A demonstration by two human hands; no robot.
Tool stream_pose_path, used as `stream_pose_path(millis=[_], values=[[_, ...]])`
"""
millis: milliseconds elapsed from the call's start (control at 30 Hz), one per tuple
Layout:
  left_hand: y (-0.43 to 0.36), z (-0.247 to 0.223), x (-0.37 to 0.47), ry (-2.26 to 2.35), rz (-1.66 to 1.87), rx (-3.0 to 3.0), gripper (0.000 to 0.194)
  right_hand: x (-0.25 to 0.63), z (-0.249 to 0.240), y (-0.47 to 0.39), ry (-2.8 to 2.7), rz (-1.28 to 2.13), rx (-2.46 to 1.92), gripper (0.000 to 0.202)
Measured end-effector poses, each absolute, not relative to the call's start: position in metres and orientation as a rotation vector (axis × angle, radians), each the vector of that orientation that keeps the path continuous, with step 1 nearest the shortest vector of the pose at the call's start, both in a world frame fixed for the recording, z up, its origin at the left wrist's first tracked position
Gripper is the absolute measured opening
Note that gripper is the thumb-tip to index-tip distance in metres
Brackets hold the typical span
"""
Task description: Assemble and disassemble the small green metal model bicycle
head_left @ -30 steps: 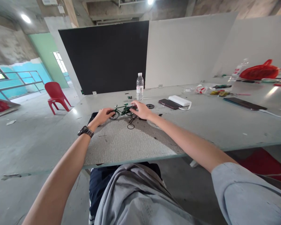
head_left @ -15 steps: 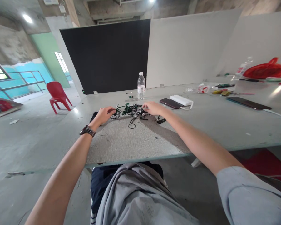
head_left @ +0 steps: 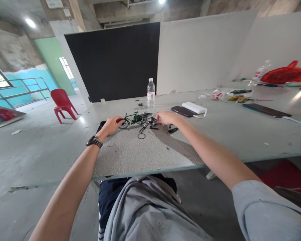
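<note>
A small green model bicycle with black wheels stands upright on the grey textured mat. My left hand is closed on its front wheel, at the left end. To the right of the bicycle lies a cluster of small black parts. My right hand is at the right side of this cluster, fingers bent together; whatever lies between the fingertips is too small to make out. A thin black ring lies nearer to me, and a black piece rests below my right hand.
Behind the bicycle stands a clear water bottle. A phone and a white power bank lie at right, with another phone farther over. A black panel closes off the back. A dark object sits beside my left hand.
My right hand has shifted slightly right and down beside the black parts. My left hand stays at the bicycle's front wheel, and the bicycle stands where it was.
</note>
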State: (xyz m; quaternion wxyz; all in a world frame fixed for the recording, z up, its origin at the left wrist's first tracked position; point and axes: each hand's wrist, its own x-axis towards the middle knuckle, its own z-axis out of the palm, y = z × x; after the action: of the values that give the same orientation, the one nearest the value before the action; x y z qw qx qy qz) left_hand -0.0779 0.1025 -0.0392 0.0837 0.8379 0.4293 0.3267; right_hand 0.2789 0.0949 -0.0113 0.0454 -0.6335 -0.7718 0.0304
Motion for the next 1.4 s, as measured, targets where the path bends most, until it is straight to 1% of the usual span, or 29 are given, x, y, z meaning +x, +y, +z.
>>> stream_pose_path(millis=[167, 367, 567, 800, 900, 1033, 1167, 1267, 1400], values=[[0.102, -0.038, -0.077, 1.287, 0.968, 2.504, 0.035, 0.276, -0.011, 0.093, -2.372, 0.043, -1.929, 0.01], [0.101, -0.037, -0.077, 1.304, 0.922, 2.509, 0.04, 0.282, -0.012, 0.094, -2.348, 0.02, -1.959, 0.018], [0.102, -0.039, -0.077, 1.29, 0.94, 2.541, 0.038, 0.286, -0.013, 0.096, -2.338, 0.018, -1.989, 0.021], [0.104, -0.039, -0.078, 1.28, 0.924, 2.552, 0.036, 0.283, -0.012, 0.094, -2.358, 0.057, -1.98, 0.017], [0.102, -0.038, -0.077, 1.285, 0.913, 2.549, 0.036, 0.282, -0.009, 0.091, -2.34, 0.035, -1.906, 0.018], [0.1, -0.036, -0.076, 1.298, 0.924, 2.521, 0.034, 0.271, -0.007, 0.084, -2.373, -0.001, -1.684, 0.012], [0.101, -0.037, -0.076, 1.289, 0.915, 2.521, 0.036, 0.257, -0.005, 0.076, -2.427, 0.078, -1.616, 0.009], [0.101, -0.037, -0.077, 1.267, 0.904, 2.54, 0.038, 0.256, 0.0, 0.073, -2.428, 0.054, -1.68, 0.015], [0.103, -0.037, -0.077, 1.264, 0.836, 2.552, 0.039, 0.275, 0.014, 0.071, -2.347, -0.151, -1.853, 0.025]])
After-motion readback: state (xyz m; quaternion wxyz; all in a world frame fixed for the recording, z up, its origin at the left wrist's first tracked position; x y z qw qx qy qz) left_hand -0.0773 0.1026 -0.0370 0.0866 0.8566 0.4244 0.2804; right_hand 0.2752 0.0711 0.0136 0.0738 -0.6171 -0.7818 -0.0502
